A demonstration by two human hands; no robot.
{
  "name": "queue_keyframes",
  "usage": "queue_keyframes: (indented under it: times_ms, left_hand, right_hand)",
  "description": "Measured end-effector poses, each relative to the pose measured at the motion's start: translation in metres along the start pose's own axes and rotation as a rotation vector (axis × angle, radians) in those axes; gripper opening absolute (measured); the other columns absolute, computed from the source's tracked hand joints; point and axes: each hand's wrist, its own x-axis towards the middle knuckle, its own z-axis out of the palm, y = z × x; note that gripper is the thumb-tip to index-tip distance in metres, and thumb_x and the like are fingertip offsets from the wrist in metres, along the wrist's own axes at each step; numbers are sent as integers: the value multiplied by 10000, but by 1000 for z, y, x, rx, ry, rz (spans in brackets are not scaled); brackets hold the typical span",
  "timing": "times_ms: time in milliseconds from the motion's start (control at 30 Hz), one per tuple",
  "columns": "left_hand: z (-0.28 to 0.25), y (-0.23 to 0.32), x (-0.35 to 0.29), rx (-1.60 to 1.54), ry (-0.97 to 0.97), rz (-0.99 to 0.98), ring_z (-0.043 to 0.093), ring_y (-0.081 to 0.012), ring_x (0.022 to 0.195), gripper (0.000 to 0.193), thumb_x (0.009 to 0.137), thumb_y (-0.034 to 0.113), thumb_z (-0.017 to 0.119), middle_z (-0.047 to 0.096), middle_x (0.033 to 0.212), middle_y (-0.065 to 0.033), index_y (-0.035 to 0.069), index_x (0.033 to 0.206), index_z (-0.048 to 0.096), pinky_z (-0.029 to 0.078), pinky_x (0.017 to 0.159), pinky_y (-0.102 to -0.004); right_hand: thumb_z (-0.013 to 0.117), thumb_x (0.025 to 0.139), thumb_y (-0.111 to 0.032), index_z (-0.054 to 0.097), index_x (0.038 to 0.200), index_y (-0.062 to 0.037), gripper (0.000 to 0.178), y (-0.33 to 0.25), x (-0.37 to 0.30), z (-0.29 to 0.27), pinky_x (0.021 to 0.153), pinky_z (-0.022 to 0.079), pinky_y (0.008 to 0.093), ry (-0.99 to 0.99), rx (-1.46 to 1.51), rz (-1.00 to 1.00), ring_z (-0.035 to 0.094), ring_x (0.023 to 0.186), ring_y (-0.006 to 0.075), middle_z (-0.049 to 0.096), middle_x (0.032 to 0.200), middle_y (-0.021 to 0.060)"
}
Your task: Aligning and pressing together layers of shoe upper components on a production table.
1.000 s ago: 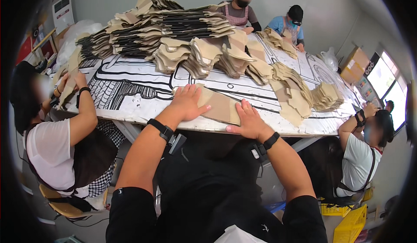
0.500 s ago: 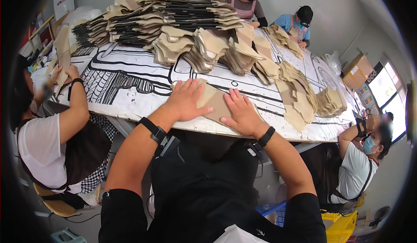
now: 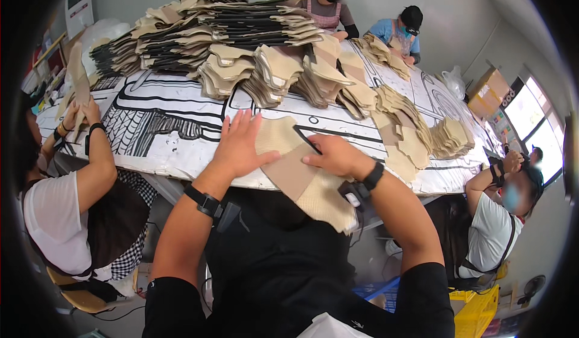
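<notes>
A cut fabric piece (image 3: 289, 174), beige mesh at both ends with a plain brown band across its middle, lies in front of me at the table's near edge. Its lower end hangs over that edge toward my lap. My left hand (image 3: 239, 148) rests flat along the piece's left side, fingers stretched out and thumb apart. At the piece's right edge, my right hand (image 3: 336, 156) pinches the fabric between thumb and fingers. A black strip along that edge shows beside its fingertips.
Tall stacks of beige and black fabric pieces (image 3: 265, 23) cover the far side of the table (image 3: 181, 162), with lower piles (image 3: 451, 137) to the right. One person (image 3: 72, 211) handles a piece at the left; others sit at the right and far side.
The fabric piece has turned and slid toward me, so its lower end now overhangs the table edge. My right hand has gone from lying flat to pinching its edge.
</notes>
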Motion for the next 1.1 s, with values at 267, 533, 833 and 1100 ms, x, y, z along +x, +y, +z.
queue_keyframes:
  times_ms: [267,533,833,1100]
  left_hand:
    - [11,-9,3,-159,96,13,359,-400,1536,825,952,556,689,431,1621,-258,-5,1523,493,256,1265,-510]
    - [9,-32,15,-871,75,-196,708,-272,1147,516,996,403,707,754,1206,-188,-9,1306,690,531,1004,-352]
    - [-1,-19,5,-413,-87,135,563,-293,1333,597,717,442,893,660,1368,-114,74,1170,770,298,1248,-461]
    - [-2,-20,3,-400,-106,108,534,-299,1372,624,692,435,912,645,1371,-106,75,1179,762,276,1262,-482]
  right_hand:
    - [673,1039,-319,679,1021,5,325,55,-62,24,681,549,284,363,860,290,694,754,143,730,899,69]
    - [735,943,-353,746,1040,-43,325,14,-88,7,768,586,471,572,-86,187,736,851,368,775,975,192]
    - [804,906,-395,647,1211,70,578,119,-29,8,624,570,369,456,842,658,691,794,228,705,916,116]
    - [729,991,-292,679,1163,1,343,62,-52,-2,557,493,272,164,1190,526,651,649,152,704,913,62]
